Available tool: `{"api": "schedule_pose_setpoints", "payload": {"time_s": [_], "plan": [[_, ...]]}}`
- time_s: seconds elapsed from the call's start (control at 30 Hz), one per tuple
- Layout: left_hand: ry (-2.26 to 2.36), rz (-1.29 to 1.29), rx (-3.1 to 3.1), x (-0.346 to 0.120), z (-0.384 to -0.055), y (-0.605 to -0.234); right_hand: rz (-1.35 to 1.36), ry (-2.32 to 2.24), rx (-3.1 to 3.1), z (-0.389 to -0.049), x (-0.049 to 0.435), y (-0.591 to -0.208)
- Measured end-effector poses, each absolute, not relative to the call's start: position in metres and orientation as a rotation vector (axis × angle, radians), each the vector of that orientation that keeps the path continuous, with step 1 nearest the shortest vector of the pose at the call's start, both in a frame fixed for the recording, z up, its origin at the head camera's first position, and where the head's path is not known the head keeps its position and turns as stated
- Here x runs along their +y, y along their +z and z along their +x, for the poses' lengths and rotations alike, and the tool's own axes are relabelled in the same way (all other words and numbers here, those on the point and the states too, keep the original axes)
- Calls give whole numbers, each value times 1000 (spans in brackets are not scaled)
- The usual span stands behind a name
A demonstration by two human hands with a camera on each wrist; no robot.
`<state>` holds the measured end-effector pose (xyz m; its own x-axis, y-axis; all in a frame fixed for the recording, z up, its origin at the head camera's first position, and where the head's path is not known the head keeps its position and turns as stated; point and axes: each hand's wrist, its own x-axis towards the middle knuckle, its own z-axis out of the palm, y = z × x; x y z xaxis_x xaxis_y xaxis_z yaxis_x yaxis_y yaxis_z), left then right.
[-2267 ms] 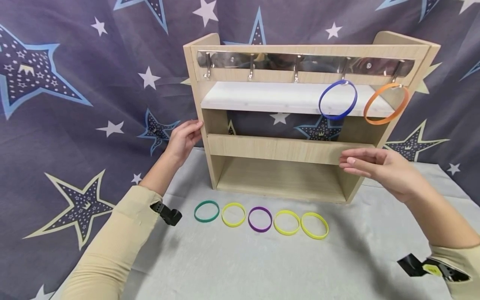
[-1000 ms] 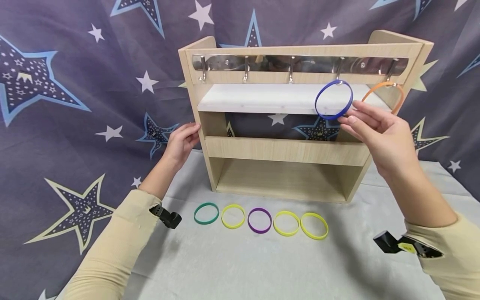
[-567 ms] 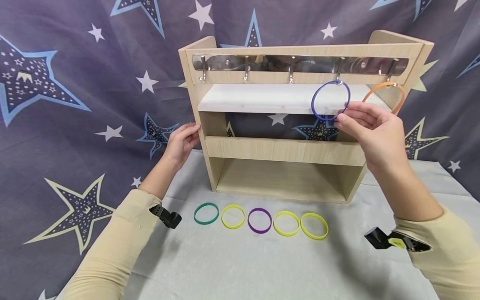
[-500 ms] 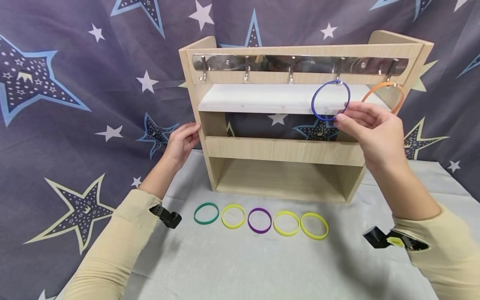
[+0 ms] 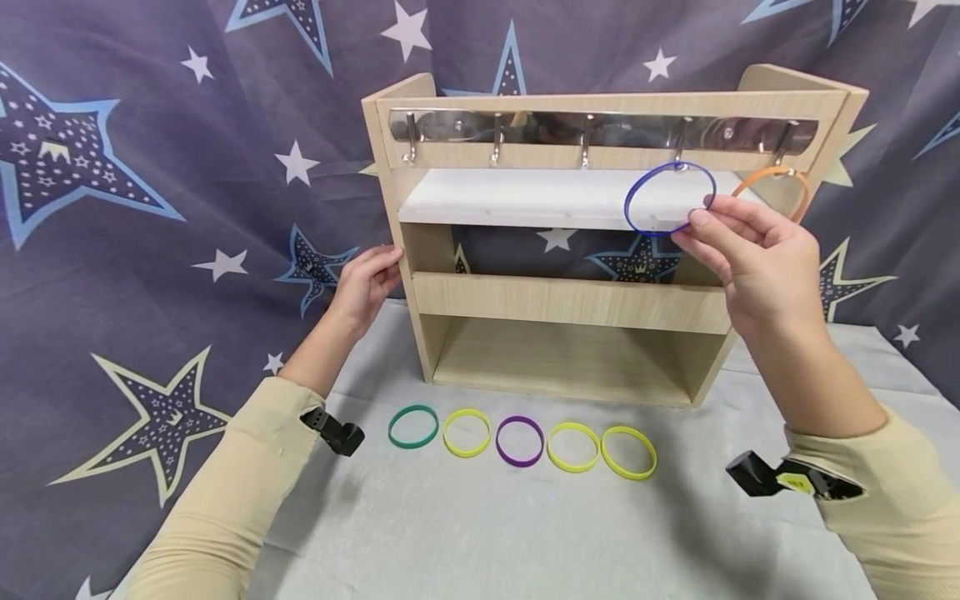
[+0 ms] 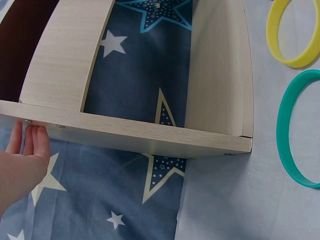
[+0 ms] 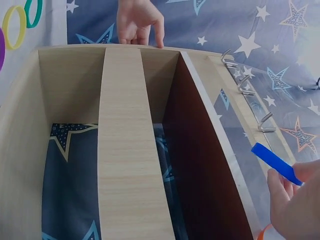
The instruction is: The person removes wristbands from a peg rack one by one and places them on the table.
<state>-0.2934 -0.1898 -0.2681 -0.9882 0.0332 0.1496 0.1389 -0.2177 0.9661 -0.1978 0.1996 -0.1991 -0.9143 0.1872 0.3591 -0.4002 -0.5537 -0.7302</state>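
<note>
My right hand (image 5: 772, 262) pinches the lower right edge of a blue silicone wristband (image 5: 628, 217) between thumb and fingers. The top of that band meets the fourth hook (image 5: 682, 137) on the metal hook rail (image 5: 540, 127). In the right wrist view the blue band shows edge-on, below the rail's hooks. An orange wristband (image 5: 802, 200) hangs from the last hook on the right, partly hidden behind my right hand. My left hand (image 5: 363, 290) touches the left side panel of the wooden shelf unit (image 5: 570, 302) with its fingertips, fingers nearly straight in the left wrist view.
A row of wristbands lies on the grey cloth before the shelf unit: green (image 5: 390, 427), yellow (image 5: 446, 435), purple (image 5: 498, 442) and two more yellow ones. Three hooks on the left carry nothing. A star-patterned curtain (image 5: 187, 275) hangs behind.
My right hand has risen from in front of the lower crossbar to the hanging blue wristband and now pinches it. The band's lower edge has tilted and shifted slightly. My left hand stays put.
</note>
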Motion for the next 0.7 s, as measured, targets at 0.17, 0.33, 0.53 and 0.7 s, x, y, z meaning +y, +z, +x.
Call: {"api": "schedule_pose_setpoints", "payload": {"time_s": [0.17, 0.33, 0.53, 0.7], "plan": [[-2404, -218, -1904, -190, -294, -268, 424, 2544, -1154, -196, 200, -197], [-2402, -218, -1902, -189, -294, -269, 483, 2557, -1100, -192, 202, -196], [-2407, -224, -1884, -189, -294, -269, 510, 2572, -1093, -188, 206, -197], [-2406, -225, -1882, -189, -294, -269, 505, 2575, -1132, -186, 209, -201]]}}
